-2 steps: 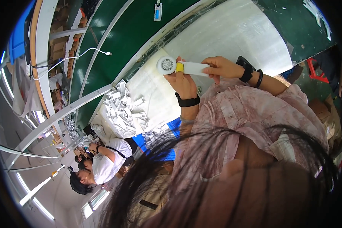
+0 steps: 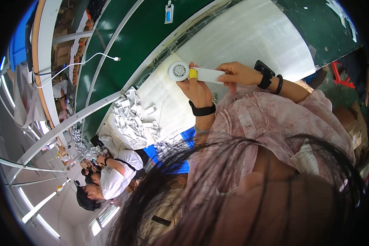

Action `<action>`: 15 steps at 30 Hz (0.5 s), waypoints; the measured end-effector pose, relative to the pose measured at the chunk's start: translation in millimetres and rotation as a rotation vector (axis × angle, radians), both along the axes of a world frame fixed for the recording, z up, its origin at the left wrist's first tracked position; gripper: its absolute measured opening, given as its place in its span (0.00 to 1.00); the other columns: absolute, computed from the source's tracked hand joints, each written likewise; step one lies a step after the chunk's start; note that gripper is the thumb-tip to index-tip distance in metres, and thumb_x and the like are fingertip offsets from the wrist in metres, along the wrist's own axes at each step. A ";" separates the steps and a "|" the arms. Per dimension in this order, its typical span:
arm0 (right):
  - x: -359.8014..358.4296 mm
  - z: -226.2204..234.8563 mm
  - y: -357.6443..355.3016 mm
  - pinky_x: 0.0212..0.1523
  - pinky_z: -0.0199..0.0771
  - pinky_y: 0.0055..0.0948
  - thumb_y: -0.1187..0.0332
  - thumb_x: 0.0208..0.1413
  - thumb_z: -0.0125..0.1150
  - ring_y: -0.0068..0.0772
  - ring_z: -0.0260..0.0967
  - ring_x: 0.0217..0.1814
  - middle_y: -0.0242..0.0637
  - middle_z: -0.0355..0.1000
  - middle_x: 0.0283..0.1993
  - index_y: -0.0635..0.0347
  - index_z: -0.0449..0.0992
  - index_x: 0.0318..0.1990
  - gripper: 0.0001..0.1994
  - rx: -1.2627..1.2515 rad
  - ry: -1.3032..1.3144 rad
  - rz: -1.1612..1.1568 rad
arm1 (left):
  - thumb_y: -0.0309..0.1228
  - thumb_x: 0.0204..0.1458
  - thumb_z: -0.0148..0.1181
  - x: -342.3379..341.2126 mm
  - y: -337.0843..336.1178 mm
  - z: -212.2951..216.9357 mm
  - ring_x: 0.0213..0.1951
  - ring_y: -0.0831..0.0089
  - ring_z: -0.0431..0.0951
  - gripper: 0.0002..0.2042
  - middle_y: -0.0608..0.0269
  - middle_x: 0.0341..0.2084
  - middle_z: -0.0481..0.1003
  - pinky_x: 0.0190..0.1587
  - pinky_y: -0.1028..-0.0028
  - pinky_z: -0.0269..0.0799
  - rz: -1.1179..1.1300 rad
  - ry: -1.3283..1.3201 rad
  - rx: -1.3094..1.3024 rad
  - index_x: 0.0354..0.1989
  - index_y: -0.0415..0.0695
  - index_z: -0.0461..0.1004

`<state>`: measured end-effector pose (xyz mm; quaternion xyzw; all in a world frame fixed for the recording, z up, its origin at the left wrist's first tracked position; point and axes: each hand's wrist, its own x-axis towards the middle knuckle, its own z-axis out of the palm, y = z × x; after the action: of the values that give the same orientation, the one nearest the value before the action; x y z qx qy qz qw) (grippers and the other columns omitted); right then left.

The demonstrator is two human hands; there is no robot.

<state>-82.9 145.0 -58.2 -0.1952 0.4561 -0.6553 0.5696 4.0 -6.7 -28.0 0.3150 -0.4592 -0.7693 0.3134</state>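
Note:
A white handheld fan (image 2: pixel 209 75) with a round slotted head (image 2: pixel 178 71) and a flat handle lies across both hands above the pale work surface. My left hand (image 2: pixel 197 91) is closed round it just below the head. A yellow wrap (image 2: pixel 193 73) covers a digit of that hand, its thumb by the look of it. At the other end, my right hand (image 2: pixel 233 73) pinches the tip of the handle between thumb and fingers. Black bands circle both wrists.
A heap of white plastic parts (image 2: pixel 136 117) lies on the pale sheet to the left, with a blue bin (image 2: pixel 184 164) below it. A white cable (image 2: pixel 84 61) hangs over the green table (image 2: pixel 147 33). A co-worker in a white shirt (image 2: pixel 121 174) sits at lower left.
The fan and both hands have shifted very slightly to the left. Both hands keep their hold.

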 end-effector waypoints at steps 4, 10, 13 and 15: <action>5.1 10.1 -1.1 0.24 0.76 0.24 0.62 0.56 0.61 0.27 0.74 0.26 0.39 0.72 0.32 0.69 0.64 0.53 0.23 -0.051 0.144 -0.044 | 0.16 0.53 0.51 3.1 -3.8 -9.9 0.51 0.65 0.71 0.21 0.53 0.50 0.66 0.56 0.65 0.68 -0.019 0.052 0.057 0.55 0.41 0.56; 4.5 2.8 -2.9 0.28 0.78 0.25 0.66 0.56 0.60 0.29 0.75 0.27 0.39 0.73 0.33 0.68 0.64 0.52 0.20 -0.004 -0.105 0.000 | 0.15 0.54 0.49 -1.2 -1.4 -8.8 0.51 0.64 0.70 0.19 0.54 0.49 0.67 0.58 0.63 0.67 -0.003 0.028 0.036 0.55 0.41 0.59; 4.8 5.9 -4.6 0.28 0.79 0.25 0.65 0.57 0.58 0.31 0.76 0.27 0.39 0.74 0.32 0.67 0.65 0.49 0.18 -0.007 -0.215 0.050 | 0.15 0.54 0.49 -1.0 -2.4 -6.6 0.51 0.65 0.70 0.19 0.53 0.50 0.66 0.58 0.63 0.67 -0.027 0.058 0.024 0.55 0.41 0.59; 5.7 4.5 -4.0 0.28 0.79 0.26 0.65 0.58 0.58 0.31 0.76 0.28 0.39 0.74 0.32 0.67 0.65 0.49 0.17 0.003 -0.241 0.038 | 0.15 0.54 0.49 -2.4 -0.5 -3.4 0.52 0.65 0.70 0.20 0.53 0.51 0.65 0.59 0.64 0.66 -0.038 0.036 0.015 0.55 0.41 0.59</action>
<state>-77.3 141.0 -53.7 -0.1229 0.3814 -0.6625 0.6329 1.6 -7.2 -31.4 0.2944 -0.4538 -0.7840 0.3045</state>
